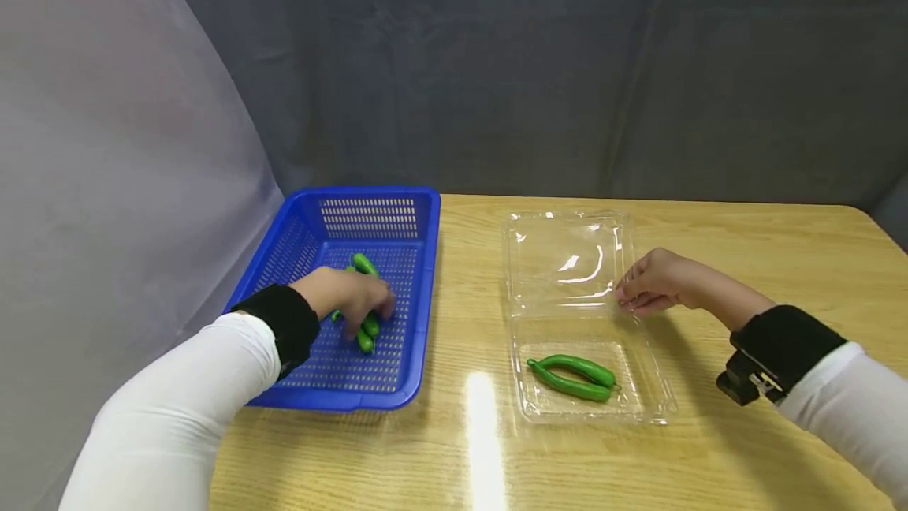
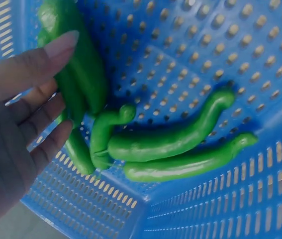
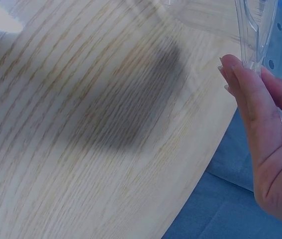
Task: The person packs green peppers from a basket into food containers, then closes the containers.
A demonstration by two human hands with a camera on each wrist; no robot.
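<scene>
Light wooden table [image 1: 745, 274], glare patch near front edge. Grey fabric backdrop [image 1: 567, 61] behind it; paler sheet [image 1: 106, 140] hangs at left, beside the table.

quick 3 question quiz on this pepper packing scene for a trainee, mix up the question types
1. True or false: the left hand is inside the blue basket, on the green peppers.
2. How many peppers lie in the lower half of the clear clamshell box?
3. Multiple choice: the right hand touches A) the basket rim, B) the open lid of the clamshell, C) a pepper on the table.

Key
1. True; the fingers are on the pile.
2. Two packed peppers, side by side.
3. B; the fingers are at the lid's right edge.
</scene>
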